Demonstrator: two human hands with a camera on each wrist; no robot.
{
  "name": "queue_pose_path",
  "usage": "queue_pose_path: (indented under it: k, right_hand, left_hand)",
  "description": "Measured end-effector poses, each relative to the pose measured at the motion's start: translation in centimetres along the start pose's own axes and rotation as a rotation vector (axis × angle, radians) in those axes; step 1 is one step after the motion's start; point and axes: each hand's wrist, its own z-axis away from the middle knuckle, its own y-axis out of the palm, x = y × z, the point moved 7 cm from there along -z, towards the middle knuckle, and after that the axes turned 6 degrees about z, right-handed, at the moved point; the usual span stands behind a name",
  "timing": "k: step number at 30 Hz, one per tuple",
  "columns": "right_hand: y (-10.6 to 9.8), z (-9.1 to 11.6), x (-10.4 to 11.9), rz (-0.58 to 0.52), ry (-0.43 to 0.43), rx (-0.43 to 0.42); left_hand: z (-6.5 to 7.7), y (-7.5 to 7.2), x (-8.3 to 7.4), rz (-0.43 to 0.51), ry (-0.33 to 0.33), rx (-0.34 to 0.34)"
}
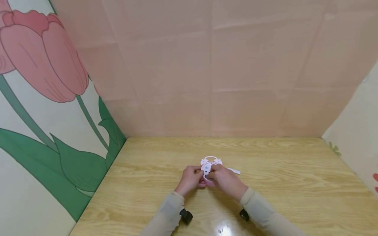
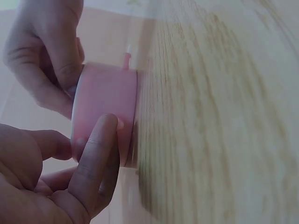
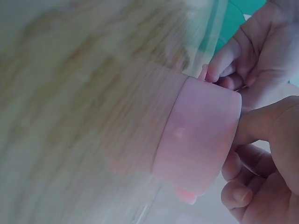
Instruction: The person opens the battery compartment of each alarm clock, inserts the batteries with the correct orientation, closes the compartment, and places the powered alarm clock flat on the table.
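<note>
A pink twin-bell alarm clock [image 1: 206, 166] lies face down on the wooden table, its white back turned up and its white handle pointing away from me. My left hand [image 1: 191, 178] grips the clock's left side, with fingers against the pink rim [image 2: 105, 91] in the left wrist view. From the right, my right hand [image 1: 226, 179] reaches over the back, index finger and thumb bent down onto it near small dark openings. Whether those fingertips pinch anything is hidden. The right wrist view shows the clock's smooth pink side [image 3: 201, 130] between both hands.
A slim white strip [image 1: 234, 170] lies on the table just right of the clock, partly behind my right hand. The wooden table [image 1: 147, 170] ends at a pinkish wall covering. Dark camera mounts [image 1: 186, 216] hang at both wrists.
</note>
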Motion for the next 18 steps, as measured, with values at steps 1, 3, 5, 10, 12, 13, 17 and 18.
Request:
queue_pose_path:
  k: [1, 3, 5, 10, 12, 13, 17, 18]
  right_hand:
    - [0.0, 0.1, -0.2, -0.013, 0.025, -0.003]
    - [-0.1, 0.4, -0.8, -0.031, 0.083, -0.01]
    - [-0.3, 0.6, -1.6, -0.045, 0.14, -0.023]
    - [-0.8, 1.3, -4.0, -0.061, 0.296, -0.065]
    - [-1.0, 1.7, -5.2, -0.068, 0.354, -0.071]
    - [-1.1, 1.9, -5.7, -0.069, 0.379, -0.065]
    - [-1.4, 2.6, -7.7, -0.065, 0.441, -0.003]
    - [-1.3, 2.8, -8.1, -0.064, 0.452, 0.022]
  left_hand:
    - [0.0, 0.0, 0.0, -0.002, 0.003, 0.0]
    - [0.0, 0.0, 0.0, -0.009, 0.008, -0.002]
    - [-0.1, 0.1, -0.1, -0.012, 0.017, -0.003]
    - [-0.1, 0.1, -0.2, -0.013, 0.019, -0.007]
    - [-0.1, 0.1, -0.1, -0.02, 0.014, -0.01]
    - [-0.1, 0.1, -0.1, -0.024, 0.011, -0.012]
    - [0.0, 0.0, 0.0, -0.041, 0.007, -0.018]
    - [0.0, 0.0, 0.0, -0.04, 0.006, -0.019]
